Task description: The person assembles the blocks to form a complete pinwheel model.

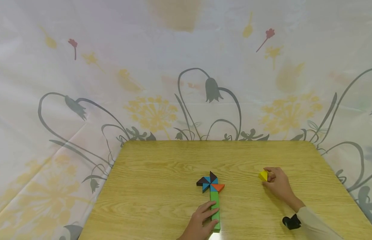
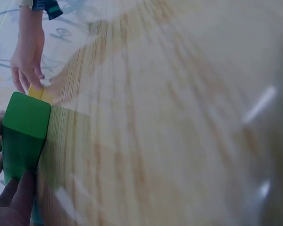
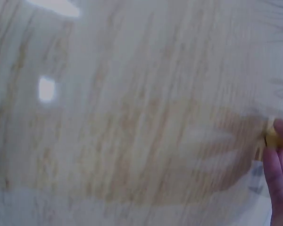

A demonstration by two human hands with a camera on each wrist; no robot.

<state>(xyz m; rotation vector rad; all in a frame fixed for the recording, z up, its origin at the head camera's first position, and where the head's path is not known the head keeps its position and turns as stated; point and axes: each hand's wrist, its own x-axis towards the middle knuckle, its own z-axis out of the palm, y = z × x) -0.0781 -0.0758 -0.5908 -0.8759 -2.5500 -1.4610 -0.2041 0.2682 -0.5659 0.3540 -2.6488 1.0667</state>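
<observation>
Thumb and fingertips of my right hand (image 1: 279,184) pinch a small yellow block (image 1: 263,176) over the right part of the table. My left hand (image 1: 201,220) rests with lightly bent fingers on a column of green blocks (image 1: 215,216). At the column's far end lies a pinwheel shape of triangular blocks: dark brown (image 1: 201,181), blue (image 1: 206,186) and orange (image 1: 218,187). In the left wrist view, fingertips touch a green block (image 2: 26,117), with the right hand beyond it. The right wrist view shows only part of the yellow block (image 3: 273,139) between the fingers.
Everything lies on a wood-grain table (image 1: 149,206) with a glossy surface. A flower-printed curtain (image 1: 143,66) hangs behind it and along the sides. A black object (image 1: 291,222) shows beside the right sleeve (image 1: 315,226).
</observation>
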